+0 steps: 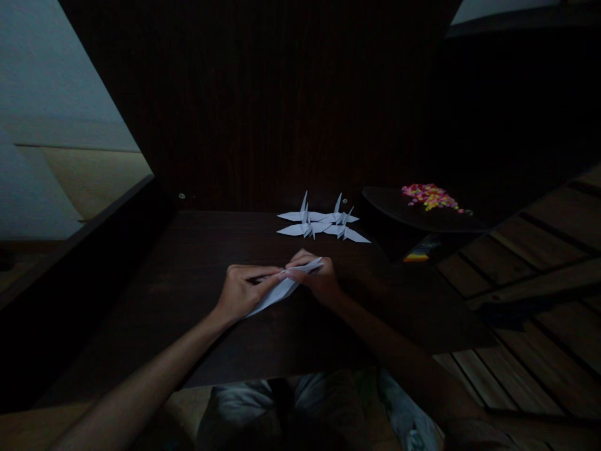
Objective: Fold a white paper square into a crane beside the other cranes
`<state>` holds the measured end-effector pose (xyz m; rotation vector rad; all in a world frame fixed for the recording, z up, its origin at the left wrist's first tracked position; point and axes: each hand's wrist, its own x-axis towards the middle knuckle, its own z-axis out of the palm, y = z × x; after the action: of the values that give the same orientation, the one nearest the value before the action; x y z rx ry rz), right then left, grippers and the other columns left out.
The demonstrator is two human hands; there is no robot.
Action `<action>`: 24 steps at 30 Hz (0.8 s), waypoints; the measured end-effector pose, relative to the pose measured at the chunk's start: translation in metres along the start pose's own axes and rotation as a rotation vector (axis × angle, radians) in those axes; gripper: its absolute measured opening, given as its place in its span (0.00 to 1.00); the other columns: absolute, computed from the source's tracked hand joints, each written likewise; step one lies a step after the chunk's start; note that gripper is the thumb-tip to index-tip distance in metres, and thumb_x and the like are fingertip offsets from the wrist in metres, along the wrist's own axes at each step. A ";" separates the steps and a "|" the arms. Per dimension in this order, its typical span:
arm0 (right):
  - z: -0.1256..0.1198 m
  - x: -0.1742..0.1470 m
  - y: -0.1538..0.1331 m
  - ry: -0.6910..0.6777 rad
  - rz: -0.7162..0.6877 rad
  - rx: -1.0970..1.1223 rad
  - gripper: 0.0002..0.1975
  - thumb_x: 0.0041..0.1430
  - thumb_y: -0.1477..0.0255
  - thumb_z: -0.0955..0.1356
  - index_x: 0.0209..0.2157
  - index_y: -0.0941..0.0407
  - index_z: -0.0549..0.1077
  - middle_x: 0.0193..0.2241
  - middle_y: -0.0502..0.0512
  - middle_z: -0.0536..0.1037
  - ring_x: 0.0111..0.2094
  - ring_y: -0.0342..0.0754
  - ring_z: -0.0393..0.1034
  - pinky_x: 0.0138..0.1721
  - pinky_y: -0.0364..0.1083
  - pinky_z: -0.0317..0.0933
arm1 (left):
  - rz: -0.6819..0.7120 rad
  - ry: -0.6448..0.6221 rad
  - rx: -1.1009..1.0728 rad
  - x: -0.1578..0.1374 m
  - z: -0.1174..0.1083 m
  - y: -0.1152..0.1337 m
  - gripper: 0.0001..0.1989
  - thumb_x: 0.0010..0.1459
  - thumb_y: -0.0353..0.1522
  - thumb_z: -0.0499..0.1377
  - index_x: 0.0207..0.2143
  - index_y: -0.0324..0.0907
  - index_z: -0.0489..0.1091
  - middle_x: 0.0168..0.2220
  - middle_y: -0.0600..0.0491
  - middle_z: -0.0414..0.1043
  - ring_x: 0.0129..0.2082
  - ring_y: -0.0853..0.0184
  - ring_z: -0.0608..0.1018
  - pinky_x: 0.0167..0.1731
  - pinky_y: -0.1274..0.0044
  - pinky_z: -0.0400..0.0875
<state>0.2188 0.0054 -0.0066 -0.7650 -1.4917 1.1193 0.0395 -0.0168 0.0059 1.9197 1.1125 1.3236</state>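
My left hand (240, 289) and right hand (323, 280) are close together, fingers pinched on a folded white paper (278, 293). It lies between them, slanting from beneath my left palm up to my right fingers, over the dark surface (188, 250), nearer me than the white paper cranes (306, 229)

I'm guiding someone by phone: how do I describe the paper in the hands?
Find the dark desktop, then the left hand and right hand meeting above it. Pinched between them is a long folded white paper. Unlike the spiky white figures beyond, it is held.
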 end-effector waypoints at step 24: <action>0.000 0.000 0.004 0.051 0.149 0.115 0.09 0.44 0.66 0.74 0.27 0.57 0.77 0.28 0.51 0.75 0.29 0.45 0.68 0.30 0.43 0.62 | -0.096 -0.139 -0.002 0.004 -0.004 -0.008 0.10 0.53 0.37 0.63 0.33 0.40 0.79 0.31 0.50 0.80 0.27 0.65 0.80 0.24 0.80 0.72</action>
<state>0.2186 0.0067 -0.0108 -0.8294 -1.3329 1.2766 0.0339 -0.0093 0.0028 1.9010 1.1182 1.1221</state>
